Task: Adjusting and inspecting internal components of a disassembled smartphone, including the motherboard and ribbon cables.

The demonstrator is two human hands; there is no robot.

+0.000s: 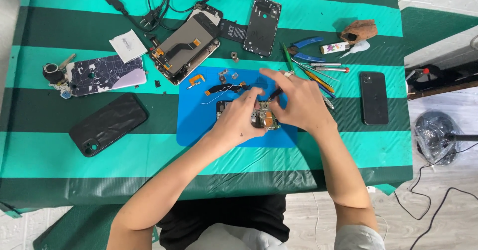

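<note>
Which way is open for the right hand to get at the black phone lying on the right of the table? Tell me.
Probably yes: the black phone lies flat, apart from the tools, with bare cloth between it and the right hand, which is busy on the opened phone.

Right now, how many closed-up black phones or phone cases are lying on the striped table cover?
2. One black phone case lies face down at the left, below the patterned case. One black phone lies at the right, past the tools. Opened phone parts near the top aren't counted.

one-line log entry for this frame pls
left hand: steadies opened phone | right hand: holds thin dark tool over it | base: blue mat | nearby: loose flex cable
</note>
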